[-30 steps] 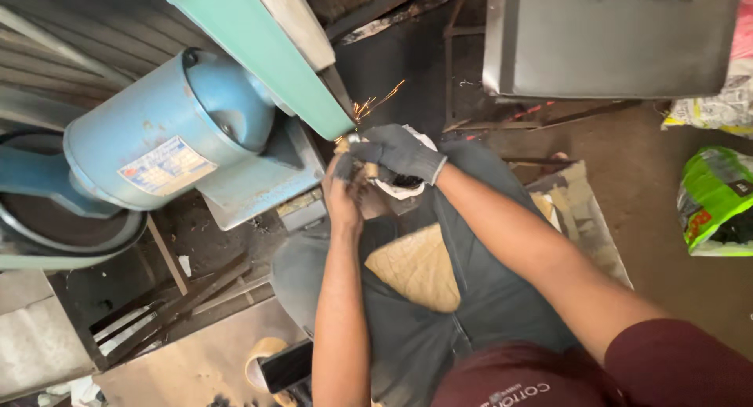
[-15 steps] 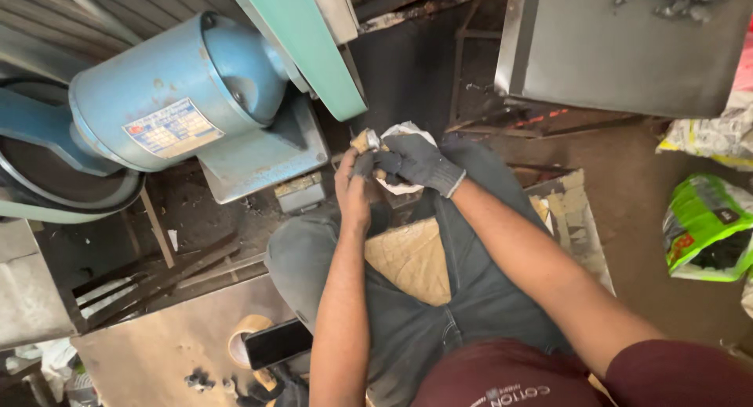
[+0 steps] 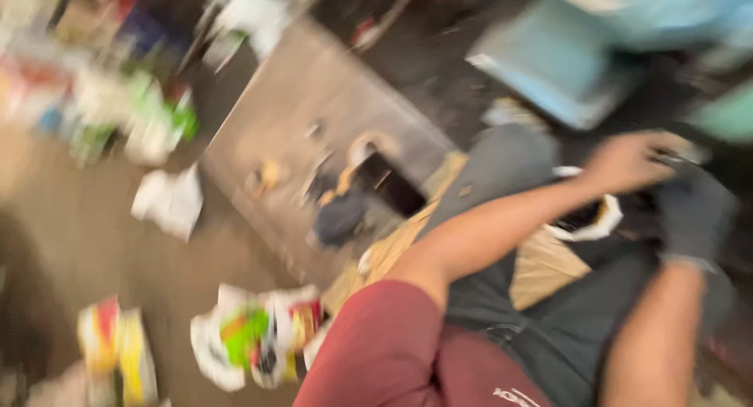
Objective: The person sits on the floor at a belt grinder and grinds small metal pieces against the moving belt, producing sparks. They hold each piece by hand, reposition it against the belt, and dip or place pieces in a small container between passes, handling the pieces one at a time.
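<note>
The view is badly motion-blurred. My bare left hand (image 3: 627, 160) reaches out from a maroon sleeve over my grey trousers (image 3: 510, 164). Its fingers are pinched on a small tan piece (image 3: 681, 150). My right hand (image 3: 694, 211), in a dark grey glove, is right beside it and touches it. Blur hides what the glove holds. A white-rimmed dark thing (image 3: 587, 220) lies on my lap just under the left wrist.
A light blue machine base (image 3: 557, 62) stands at the top right. A grey metal plate (image 3: 314, 117) with small scraps and a dark flat object (image 3: 388, 183) lies on the floor. Brown cardboard (image 3: 392, 250), crumpled white paper (image 3: 169, 199) and colourful wrappers (image 3: 259, 336) lie around.
The camera has swung sharply left, so the floor and metal plate fill the picture and the blue machine slides to the top right. My hands stay together over my lap.
</note>
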`<state>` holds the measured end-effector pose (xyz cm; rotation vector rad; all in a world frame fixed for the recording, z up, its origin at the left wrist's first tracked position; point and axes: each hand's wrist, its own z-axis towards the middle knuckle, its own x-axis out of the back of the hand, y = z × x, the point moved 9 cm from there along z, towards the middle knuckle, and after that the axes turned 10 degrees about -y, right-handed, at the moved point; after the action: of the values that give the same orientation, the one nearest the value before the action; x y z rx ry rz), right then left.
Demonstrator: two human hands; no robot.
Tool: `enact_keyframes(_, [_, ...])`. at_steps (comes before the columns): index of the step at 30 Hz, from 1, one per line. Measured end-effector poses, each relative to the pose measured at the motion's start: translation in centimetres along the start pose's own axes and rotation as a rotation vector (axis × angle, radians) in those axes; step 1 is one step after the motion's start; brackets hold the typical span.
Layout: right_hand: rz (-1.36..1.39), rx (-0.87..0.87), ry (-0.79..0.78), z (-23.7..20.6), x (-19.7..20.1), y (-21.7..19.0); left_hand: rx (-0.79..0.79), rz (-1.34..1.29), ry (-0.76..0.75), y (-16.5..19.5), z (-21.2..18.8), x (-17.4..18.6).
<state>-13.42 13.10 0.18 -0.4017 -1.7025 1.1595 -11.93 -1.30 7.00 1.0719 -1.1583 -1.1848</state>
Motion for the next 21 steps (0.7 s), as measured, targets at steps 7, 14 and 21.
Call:
enact_keyframes(7, [0.924, -0.128, -0.117, -2.4, -2.4, 1.7, 0.163, -0.270, -0.351, 0.5, -1.7, -0.7])
enact_keyframes(14, [0.606, -0.120, 0.270, -2.7, 1.4, 1.2, 0.098, 0.174, -0.084, -4.5, -0.4, 0.0])
enact_keyframes(21, [1.228, -0.155, 0.413, 2.5, 2.6, 3.3, 0.455, -0.697, -0.269, -12.5, 0.6, -7.1])
